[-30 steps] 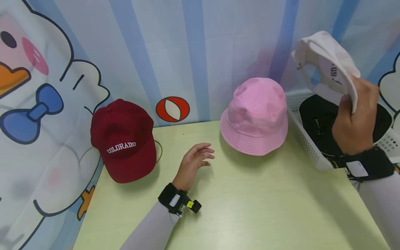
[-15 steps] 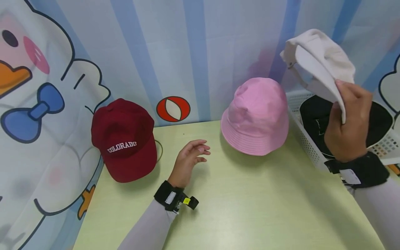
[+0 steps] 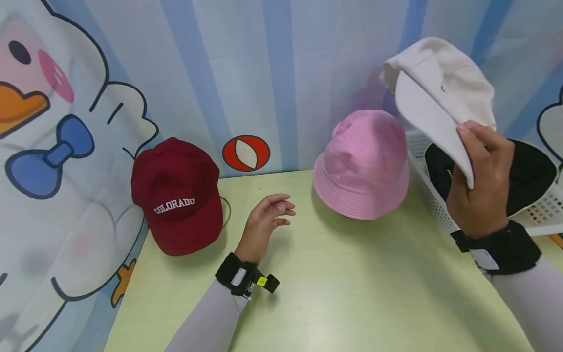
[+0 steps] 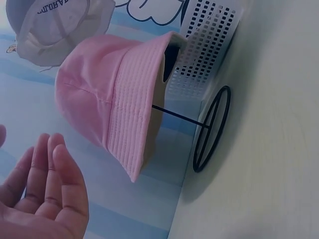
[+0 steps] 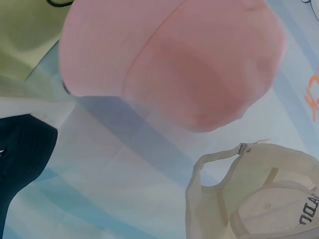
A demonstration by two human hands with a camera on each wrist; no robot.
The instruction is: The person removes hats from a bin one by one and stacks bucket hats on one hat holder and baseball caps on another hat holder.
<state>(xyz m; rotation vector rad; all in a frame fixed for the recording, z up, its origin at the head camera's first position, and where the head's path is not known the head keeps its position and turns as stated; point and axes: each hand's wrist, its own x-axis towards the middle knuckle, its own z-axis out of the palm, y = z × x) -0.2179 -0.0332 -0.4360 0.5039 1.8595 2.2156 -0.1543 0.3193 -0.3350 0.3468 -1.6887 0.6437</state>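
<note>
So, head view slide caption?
Right hand holds a white baseball cap by the brim; pink bucket hat and maroon COLORADO cap to its left.

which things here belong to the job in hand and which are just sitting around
Likely the job:
white cap, held by the right hand
pink bucket hat
maroon cap
white basket
black hat in it

Just around:
cartoon backdrop
table

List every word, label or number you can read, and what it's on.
"COLORADO": on the dark red cap.
White cap: inside lettering, blurred and incomplete; front mark, too small.
Black hat: white mark, too small.
Left wristband, right wristband: pale patches, yellow tag, too small to read.
</note>
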